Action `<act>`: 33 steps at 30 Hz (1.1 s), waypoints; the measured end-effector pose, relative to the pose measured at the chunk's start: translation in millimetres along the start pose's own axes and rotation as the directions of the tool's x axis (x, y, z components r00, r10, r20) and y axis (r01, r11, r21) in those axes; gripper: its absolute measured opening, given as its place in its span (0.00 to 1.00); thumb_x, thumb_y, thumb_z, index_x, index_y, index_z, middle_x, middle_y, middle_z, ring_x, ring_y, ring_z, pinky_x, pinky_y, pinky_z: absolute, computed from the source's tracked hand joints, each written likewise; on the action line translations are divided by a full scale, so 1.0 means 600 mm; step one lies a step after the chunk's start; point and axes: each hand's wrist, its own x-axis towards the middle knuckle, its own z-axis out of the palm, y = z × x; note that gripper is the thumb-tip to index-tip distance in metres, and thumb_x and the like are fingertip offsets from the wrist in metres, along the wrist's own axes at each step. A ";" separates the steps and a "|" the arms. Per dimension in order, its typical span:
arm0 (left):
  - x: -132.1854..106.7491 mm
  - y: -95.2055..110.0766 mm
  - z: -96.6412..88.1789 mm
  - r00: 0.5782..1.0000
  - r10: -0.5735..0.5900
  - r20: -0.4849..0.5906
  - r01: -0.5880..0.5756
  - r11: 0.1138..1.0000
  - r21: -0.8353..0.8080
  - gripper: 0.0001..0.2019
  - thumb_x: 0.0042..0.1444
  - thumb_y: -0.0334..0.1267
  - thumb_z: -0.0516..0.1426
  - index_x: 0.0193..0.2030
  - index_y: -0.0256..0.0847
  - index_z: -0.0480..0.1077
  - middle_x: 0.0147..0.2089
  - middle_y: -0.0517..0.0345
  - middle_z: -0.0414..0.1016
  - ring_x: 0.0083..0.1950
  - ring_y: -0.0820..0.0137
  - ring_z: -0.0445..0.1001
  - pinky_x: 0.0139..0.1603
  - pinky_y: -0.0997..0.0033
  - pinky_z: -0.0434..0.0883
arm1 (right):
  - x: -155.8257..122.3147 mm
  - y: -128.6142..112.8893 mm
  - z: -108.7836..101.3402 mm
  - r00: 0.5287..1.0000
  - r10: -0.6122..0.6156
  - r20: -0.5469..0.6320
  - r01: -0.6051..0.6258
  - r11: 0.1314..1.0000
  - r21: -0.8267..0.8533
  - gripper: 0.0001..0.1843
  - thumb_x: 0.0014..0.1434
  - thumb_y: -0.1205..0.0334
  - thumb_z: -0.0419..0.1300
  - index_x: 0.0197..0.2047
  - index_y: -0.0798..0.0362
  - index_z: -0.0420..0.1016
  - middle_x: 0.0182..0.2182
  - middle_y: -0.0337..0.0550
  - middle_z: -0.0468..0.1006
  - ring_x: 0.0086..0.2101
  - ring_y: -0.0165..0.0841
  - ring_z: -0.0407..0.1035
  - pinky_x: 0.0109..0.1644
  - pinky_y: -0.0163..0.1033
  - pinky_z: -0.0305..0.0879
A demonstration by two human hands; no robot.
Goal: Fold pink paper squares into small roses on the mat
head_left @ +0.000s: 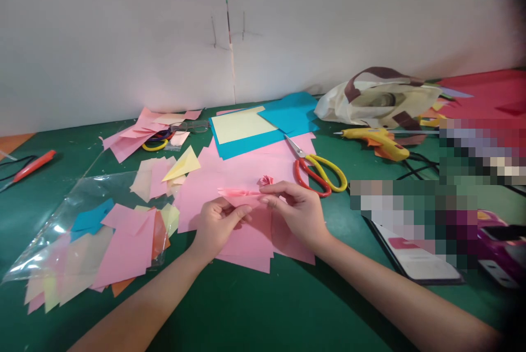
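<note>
A folded piece of pink paper (242, 196) is held between both hands, just above a layer of pink paper sheets (205, 177). My left hand (219, 226) pinches its left part between thumb and fingers. At its right end, the thumb and fingertips of my right hand (298, 212) close on the same piece. Just beyond the right fingertips is a small curled pink paper rose (266, 180). Scissors (316, 168) with red and yellow handles lie past my right hand, blades pointing away to the left.
Left of my hands, a clear plastic bag (61, 220) lies among several coloured paper pieces. Blue sheets (287, 111) lie at the back. A cloth bag (378, 100), a yellow glue gun (378, 141) and a phone (415, 253) are on the right. A white wall (123, 40) bounds the green table.
</note>
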 end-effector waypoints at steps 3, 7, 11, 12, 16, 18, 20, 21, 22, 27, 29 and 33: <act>0.001 0.000 0.000 1.000 0.009 -0.012 -0.009 1.000 0.013 0.09 0.48 0.41 0.62 0.26 0.37 0.77 0.22 0.53 0.79 0.23 0.71 0.75 0.23 0.75 0.74 | 0.000 0.001 0.000 1.000 -0.023 0.000 0.023 1.000 -0.019 0.04 0.50 0.61 0.66 0.30 0.50 0.80 0.28 0.42 0.81 0.31 0.35 0.74 0.35 0.41 0.71; 0.000 0.000 0.000 1.000 0.010 0.004 -0.010 1.000 0.022 0.09 0.49 0.41 0.62 0.26 0.37 0.77 0.22 0.54 0.79 0.22 0.71 0.75 0.23 0.75 0.74 | -0.001 0.000 -0.001 0.999 -0.049 0.005 0.049 0.998 -0.029 0.02 0.50 0.63 0.65 0.30 0.49 0.80 0.28 0.41 0.82 0.30 0.34 0.74 0.36 0.42 0.71; 0.000 0.000 -0.001 1.000 0.001 0.030 -0.002 0.999 0.037 0.11 0.50 0.43 0.61 0.26 0.37 0.76 0.21 0.54 0.78 0.21 0.71 0.74 0.23 0.74 0.73 | -0.001 -0.002 -0.001 0.998 -0.065 0.004 0.065 0.997 -0.048 0.02 0.50 0.64 0.65 0.29 0.48 0.80 0.27 0.40 0.82 0.30 0.34 0.74 0.34 0.40 0.69; 0.000 -0.001 -0.001 0.999 -0.002 0.033 0.000 0.999 0.043 0.11 0.50 0.43 0.61 0.26 0.36 0.76 0.21 0.54 0.77 0.21 0.71 0.74 0.23 0.74 0.73 | 0.000 -0.003 -0.001 0.998 -0.067 0.004 0.067 0.996 -0.055 0.02 0.50 0.64 0.65 0.29 0.48 0.80 0.27 0.40 0.82 0.29 0.34 0.74 0.34 0.40 0.69; 0.000 0.000 -0.002 1.000 -0.010 0.026 0.009 0.998 0.060 0.12 0.50 0.44 0.60 0.27 0.36 0.75 0.20 0.56 0.75 0.22 0.72 0.72 0.22 0.75 0.71 | 0.000 -0.003 0.000 0.997 -0.070 0.012 0.071 0.995 -0.077 0.03 0.51 0.64 0.64 0.30 0.48 0.80 0.27 0.39 0.82 0.28 0.33 0.74 0.32 0.39 0.69; 0.001 0.002 -0.001 1.000 -0.020 0.022 0.019 0.998 0.055 0.11 0.50 0.44 0.60 0.27 0.37 0.74 0.20 0.57 0.74 0.22 0.72 0.72 0.23 0.74 0.70 | -0.001 -0.003 0.000 0.998 -0.066 0.015 0.067 0.995 -0.073 0.04 0.51 0.65 0.64 0.30 0.47 0.80 0.28 0.39 0.82 0.29 0.34 0.74 0.34 0.40 0.70; 0.002 0.003 -0.002 0.999 -0.042 0.020 0.041 0.998 0.039 0.11 0.50 0.44 0.60 0.27 0.37 0.74 0.21 0.57 0.74 0.22 0.72 0.72 0.23 0.74 0.70 | -0.001 -0.001 -0.001 0.998 -0.067 0.021 0.068 0.996 -0.049 0.05 0.51 0.65 0.64 0.32 0.47 0.81 0.29 0.40 0.82 0.31 0.35 0.75 0.36 0.41 0.71; 0.002 0.004 -0.002 0.998 -0.054 0.019 0.054 0.998 0.028 0.11 0.50 0.44 0.61 0.27 0.37 0.73 0.21 0.57 0.74 0.22 0.72 0.72 0.23 0.74 0.69 | -0.001 -0.001 -0.002 0.997 -0.075 0.028 0.076 0.997 -0.028 0.05 0.51 0.66 0.64 0.33 0.47 0.81 0.30 0.40 0.83 0.32 0.35 0.76 0.37 0.42 0.72; 0.003 0.004 -0.002 0.998 -0.064 0.020 0.064 0.998 0.019 0.12 0.50 0.45 0.61 0.27 0.37 0.73 0.20 0.57 0.74 0.22 0.73 0.71 0.23 0.75 0.69 | -0.001 0.000 -0.002 0.995 -0.089 0.039 0.089 0.996 -0.003 0.07 0.51 0.66 0.65 0.34 0.46 0.81 0.31 0.40 0.83 0.33 0.35 0.76 0.39 0.42 0.72; 0.005 0.000 -0.007 0.992 -0.058 0.112 0.059 0.998 -0.003 0.18 0.51 0.50 0.57 0.23 0.37 0.69 0.18 0.61 0.67 0.19 0.77 0.63 0.19 0.77 0.61 | 0.000 0.002 -0.004 0.984 -0.170 0.058 0.165 0.983 0.082 0.12 0.48 0.70 0.66 0.35 0.44 0.81 0.33 0.38 0.83 0.34 0.34 0.76 0.41 0.43 0.73; 0.005 -0.001 -0.009 0.989 -0.047 0.139 0.047 0.999 0.002 0.20 0.52 0.52 0.56 0.20 0.37 0.65 0.17 0.63 0.64 0.18 0.78 0.60 0.18 0.77 0.59 | 0.000 0.002 -0.004 0.986 -0.162 0.040 0.158 0.982 0.103 0.12 0.48 0.70 0.67 0.35 0.43 0.81 0.31 0.38 0.83 0.32 0.34 0.75 0.40 0.42 0.72; 0.005 0.001 -0.008 0.992 -0.010 0.126 0.006 1.000 0.027 0.20 0.52 0.50 0.57 0.18 0.38 0.63 0.16 0.65 0.60 0.18 0.79 0.57 0.19 0.77 0.57 | 0.000 0.001 -0.004 0.993 -0.114 0.038 0.109 0.987 0.121 0.10 0.48 0.68 0.67 0.33 0.44 0.82 0.29 0.38 0.83 0.30 0.33 0.75 0.39 0.41 0.72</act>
